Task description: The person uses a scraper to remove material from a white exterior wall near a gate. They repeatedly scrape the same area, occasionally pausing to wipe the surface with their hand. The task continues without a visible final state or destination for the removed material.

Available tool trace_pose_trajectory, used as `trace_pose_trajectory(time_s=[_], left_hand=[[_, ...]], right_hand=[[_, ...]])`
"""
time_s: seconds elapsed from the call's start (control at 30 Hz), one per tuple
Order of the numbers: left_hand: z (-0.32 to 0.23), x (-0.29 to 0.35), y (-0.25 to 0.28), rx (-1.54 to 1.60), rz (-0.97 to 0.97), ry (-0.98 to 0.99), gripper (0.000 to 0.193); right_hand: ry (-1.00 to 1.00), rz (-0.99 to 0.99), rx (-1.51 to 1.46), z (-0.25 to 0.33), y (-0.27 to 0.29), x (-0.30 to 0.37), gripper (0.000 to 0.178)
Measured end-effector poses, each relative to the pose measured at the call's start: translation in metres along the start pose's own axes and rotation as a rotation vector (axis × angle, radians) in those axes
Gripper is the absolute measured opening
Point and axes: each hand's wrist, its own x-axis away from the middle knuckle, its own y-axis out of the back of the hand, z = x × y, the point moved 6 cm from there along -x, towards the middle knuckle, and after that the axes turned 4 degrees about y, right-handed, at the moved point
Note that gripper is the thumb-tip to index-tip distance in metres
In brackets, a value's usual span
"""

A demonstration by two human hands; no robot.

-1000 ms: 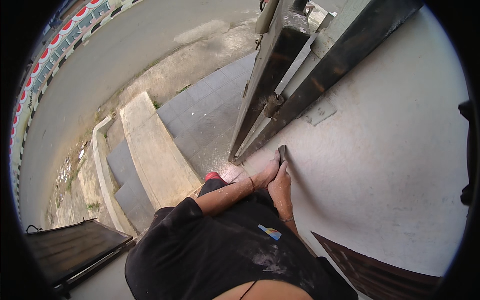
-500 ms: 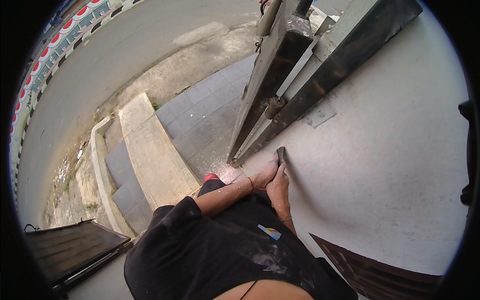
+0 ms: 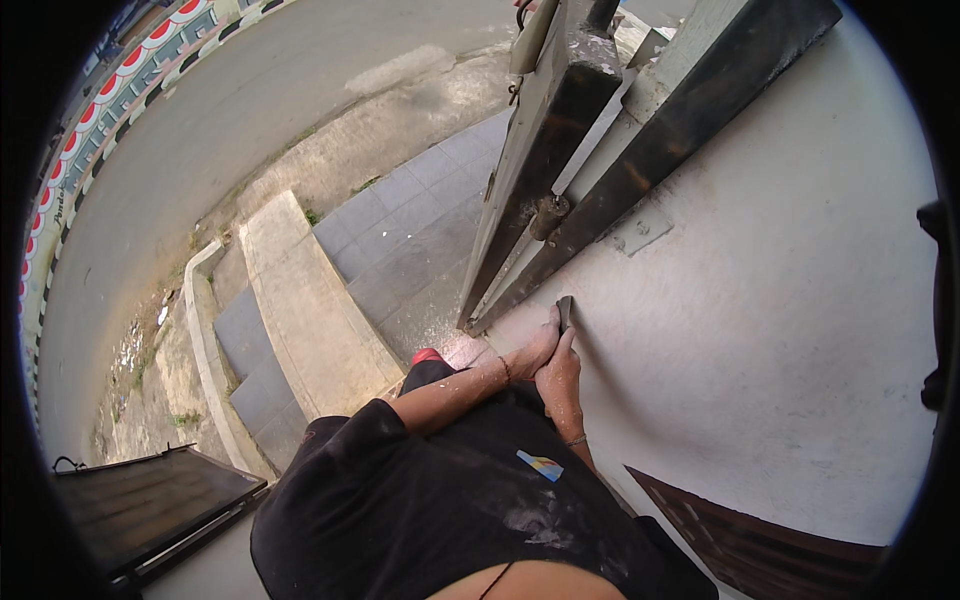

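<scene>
My left hand [image 3: 541,349] and my right hand [image 3: 560,375] are together at the white wall [image 3: 760,300], both closed round one small dark flat tool [image 3: 566,306]. Its upper end sticks out past my fingers, close against the wall. The rest is hidden in my grip, so its exact kind cannot be made out. Pale dust covers my fingers and specks my forearms. My left forearm crosses in front of me, while the right one comes up beside the wall.
A dark metal post [image 3: 660,150] and a gate leaf [image 3: 545,150] with a hinge [image 3: 549,216] stand just beyond my hands. White dust lies on the tiles [image 3: 465,350] by a red shoe [image 3: 427,356]. A concrete ramp strip [image 3: 310,300] runs left, with a road behind.
Hardly anything differs: the whole view has shifted slightly, and both hands keep their grip on the dark flat tool at the wall.
</scene>
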Motion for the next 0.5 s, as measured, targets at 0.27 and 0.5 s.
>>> trace_pose_trajectory(time_s=[0.27, 0.5], left_hand=[[-0.019, 0.027, -0.007, 0.163, -0.059, 0.062, 0.086], [-0.025, 0.027, -0.001, 0.011, -0.075, 0.013, 0.086]], right_hand=[[0.017, -0.022, 0.002, -0.001, 0.000, 0.001, 0.037], [0.009, -0.004, -0.038, 0.001, 0.001, 0.003, 0.035]])
